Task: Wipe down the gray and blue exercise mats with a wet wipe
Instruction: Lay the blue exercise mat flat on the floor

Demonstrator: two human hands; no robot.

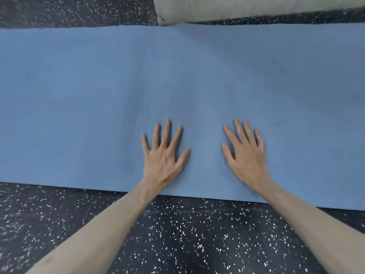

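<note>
So I'm looking straight down at the blue mat (pixel 118 95), which lies flat on the floor (pixel 177 234), that black rubber stuff with white speckles. Its long axis runs left to right across my view, and both short ends are cut off by the frame edges, so I can't see where it stops on either side. The near long edge sits just past my wrists and slopes a bit lower toward the right; the far long edge runs along the top.

Both my hands are empty and spread flat, palms down on the mat near that near edge. Left hand (pixel 165 157) has fingers fanned out pointing away from me, thumb angled inward. Right hand (pixel 245 155) is the same deal, fingers tilted slightly left, a little motion-blurred around the wrist. They sit side by side with a gap of bare mat between them. Nothing gripped in either one.

Top right there's a pale grayish slab (pixel 246 8) meeting the mat's far edge; honestly can't tell if it's the gray mat or a wall base, it's cropped by the frame. A few faint dark smudges (pixel 276 66) show on the right side of the mat, hard to make out.
</note>
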